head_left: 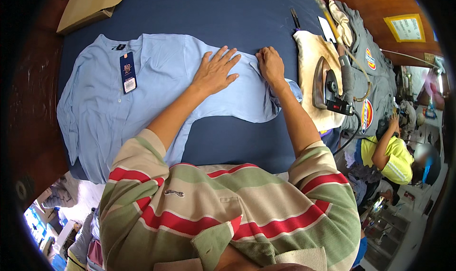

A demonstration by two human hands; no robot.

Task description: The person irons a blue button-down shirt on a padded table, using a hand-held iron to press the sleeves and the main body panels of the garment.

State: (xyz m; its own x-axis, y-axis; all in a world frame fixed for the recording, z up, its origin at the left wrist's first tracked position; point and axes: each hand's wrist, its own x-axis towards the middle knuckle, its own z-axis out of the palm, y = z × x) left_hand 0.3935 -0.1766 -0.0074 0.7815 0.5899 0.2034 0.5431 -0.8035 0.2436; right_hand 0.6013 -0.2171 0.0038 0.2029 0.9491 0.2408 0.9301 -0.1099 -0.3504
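A light blue shirt (156, 69) lies spread on a dark blue covered table (223, 145), one sleeve stretched out to the right. From its neckline hangs a dark blue tag (128, 72) with a white label. My left hand (214, 73) rests flat on the upper part of that sleeve, fingers spread. Farther along, my right hand (270, 63) is closed on the sleeve near its cuff end, fingers curled over the fabric. Some of the cuff is bunched beneath my right forearm.
An iron (327, 88) with a cord stands on a cream cloth (306, 52) to the right. Grey garments with round patches (368, 76) lie beyond it. A cardboard box (90, 7) sits at the far left corner. Another person in a yellow top (394, 157) is at the right.
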